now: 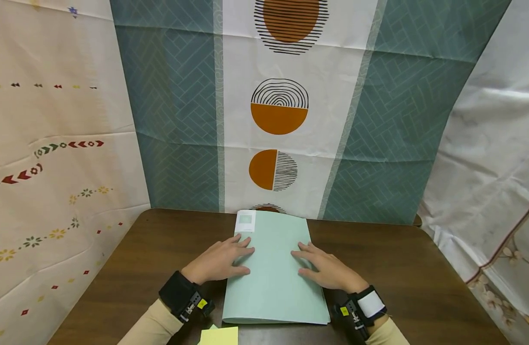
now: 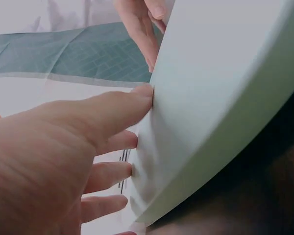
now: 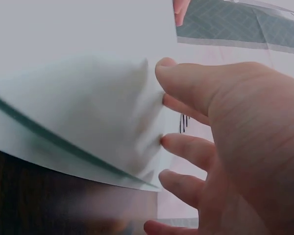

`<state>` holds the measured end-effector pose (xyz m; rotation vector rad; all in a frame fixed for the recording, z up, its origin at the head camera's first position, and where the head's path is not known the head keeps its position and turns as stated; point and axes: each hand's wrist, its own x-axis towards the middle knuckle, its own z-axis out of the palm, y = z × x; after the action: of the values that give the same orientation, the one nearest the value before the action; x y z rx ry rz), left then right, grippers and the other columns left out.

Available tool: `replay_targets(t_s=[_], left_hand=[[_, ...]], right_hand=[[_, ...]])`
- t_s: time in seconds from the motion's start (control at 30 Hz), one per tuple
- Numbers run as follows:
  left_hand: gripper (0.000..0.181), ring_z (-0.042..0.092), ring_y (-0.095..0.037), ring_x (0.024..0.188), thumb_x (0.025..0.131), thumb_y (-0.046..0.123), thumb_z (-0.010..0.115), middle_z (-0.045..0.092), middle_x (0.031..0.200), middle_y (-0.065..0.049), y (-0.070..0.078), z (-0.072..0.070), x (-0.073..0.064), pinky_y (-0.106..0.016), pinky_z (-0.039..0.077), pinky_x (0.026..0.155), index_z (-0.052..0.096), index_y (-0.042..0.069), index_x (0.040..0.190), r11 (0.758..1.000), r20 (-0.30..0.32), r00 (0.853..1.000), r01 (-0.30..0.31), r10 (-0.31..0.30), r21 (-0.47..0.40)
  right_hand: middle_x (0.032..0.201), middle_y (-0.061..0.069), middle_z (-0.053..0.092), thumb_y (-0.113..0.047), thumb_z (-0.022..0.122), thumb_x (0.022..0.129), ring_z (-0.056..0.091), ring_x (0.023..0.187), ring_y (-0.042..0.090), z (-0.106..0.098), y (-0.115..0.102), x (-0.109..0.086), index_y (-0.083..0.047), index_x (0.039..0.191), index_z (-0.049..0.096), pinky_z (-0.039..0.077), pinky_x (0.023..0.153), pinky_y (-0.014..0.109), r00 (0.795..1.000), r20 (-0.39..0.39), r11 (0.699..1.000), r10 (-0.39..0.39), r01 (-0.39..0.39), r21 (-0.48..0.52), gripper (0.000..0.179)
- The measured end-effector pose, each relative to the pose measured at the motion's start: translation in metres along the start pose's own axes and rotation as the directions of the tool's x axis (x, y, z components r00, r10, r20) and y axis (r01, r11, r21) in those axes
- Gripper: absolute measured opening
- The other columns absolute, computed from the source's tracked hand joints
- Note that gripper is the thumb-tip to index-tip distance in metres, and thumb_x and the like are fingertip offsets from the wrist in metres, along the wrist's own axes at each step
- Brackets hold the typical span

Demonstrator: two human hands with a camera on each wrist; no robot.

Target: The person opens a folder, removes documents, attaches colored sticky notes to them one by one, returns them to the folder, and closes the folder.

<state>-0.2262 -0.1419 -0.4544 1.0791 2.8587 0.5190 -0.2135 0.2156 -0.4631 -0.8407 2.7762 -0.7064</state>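
A pale green paper folder (image 1: 273, 282) lies closed on the brown table, with a white label (image 1: 245, 221) at its top left corner. My left hand (image 1: 221, 258) rests on the folder's left side, its fingers spread. On the right side, my right hand (image 1: 329, 268) touches the cover with fingers apart. Seen from the left wrist, the thumb and fingertips of the left hand (image 2: 78, 142) meet the folder's surface (image 2: 210, 63). In the right wrist view the cover (image 3: 78, 58) stands slightly off the sheet beneath it, beside the right hand (image 3: 235, 122).
Yellow sticky notes (image 1: 219, 336) lie at the table's front edge, just below the folder, with a bit of green paper under them. The brown table (image 1: 398, 273) ends at a patterned cloth (image 1: 273, 62) hanging behind it. More cloths hang at left and right.
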Motion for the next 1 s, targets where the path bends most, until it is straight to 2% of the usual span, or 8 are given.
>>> replay_targets(t_s=[0.2,0.4,0.5,0.73,0.87,1.0], left_hand=[[0.061,0.05,-0.053,0.161,0.104,0.036,0.081,0.057,0.17,-0.023,-0.002,-0.001,0.001,-0.073,0.051,0.117,0.067,0.006,0.155,1.0,-0.017,1.0,0.002,-0.002,0.005],[0.06,0.051,-0.052,0.16,0.106,0.038,0.077,0.056,0.171,-0.021,-0.003,0.004,0.001,-0.072,0.052,0.117,0.066,0.006,0.156,1.0,-0.027,1.0,-0.004,0.004,0.022],[0.059,0.051,-0.051,0.161,0.108,0.04,0.074,0.056,0.172,-0.018,-0.001,0.011,0.003,-0.072,0.052,0.116,0.066,0.009,0.157,0.999,-0.027,1.0,-0.001,0.002,0.034],[0.058,0.043,-0.045,0.167,0.111,0.046,0.066,0.053,0.176,-0.012,0.004,0.028,0.005,-0.074,0.047,0.114,0.064,0.015,0.16,0.998,0.023,0.999,0.043,-0.044,0.049],[0.056,0.042,-0.042,0.168,0.111,0.044,0.064,0.053,0.177,-0.01,0.006,0.029,0.004,-0.074,0.046,0.116,0.063,0.015,0.16,0.995,0.041,0.997,0.062,-0.065,0.073],[0.054,0.042,-0.043,0.167,0.111,0.043,0.064,0.054,0.175,-0.011,0.004,0.028,0.004,-0.074,0.045,0.117,0.065,0.015,0.158,0.996,0.023,0.997,0.066,-0.068,0.057]], right_hand=[[0.18,0.026,0.041,-0.029,0.066,0.115,0.036,0.167,0.057,-0.002,-0.001,0.0,-0.012,0.165,0.058,0.038,0.122,0.084,0.997,-0.068,0.999,-0.033,0.032,-0.022,0.054],[0.177,0.026,0.045,-0.03,0.067,0.114,0.041,0.165,0.057,0.0,-0.004,0.003,-0.013,0.16,0.063,0.04,0.118,0.086,0.99,-0.131,0.998,-0.047,0.042,-0.046,0.049],[0.175,0.026,0.049,-0.033,0.067,0.114,0.042,0.164,0.058,0.001,-0.005,0.004,-0.012,0.155,0.068,0.039,0.118,0.086,0.993,-0.106,0.998,-0.045,0.04,-0.053,0.047],[0.174,0.023,0.052,-0.037,0.07,0.112,0.041,0.165,0.058,0.006,-0.002,0.0,-0.012,0.153,0.071,0.039,0.119,0.086,1.0,0.025,0.999,0.005,-0.004,-0.044,0.048],[0.175,0.023,0.05,-0.036,0.07,0.112,0.039,0.166,0.057,0.007,-0.003,0.001,-0.013,0.154,0.069,0.037,0.118,0.088,0.999,0.049,0.999,0.006,-0.004,-0.05,0.049],[0.176,0.021,0.049,-0.036,0.07,0.111,0.038,0.167,0.056,0.007,-0.004,0.003,-0.015,0.155,0.069,0.035,0.118,0.091,0.999,0.052,0.998,0.008,-0.005,-0.057,0.049]])
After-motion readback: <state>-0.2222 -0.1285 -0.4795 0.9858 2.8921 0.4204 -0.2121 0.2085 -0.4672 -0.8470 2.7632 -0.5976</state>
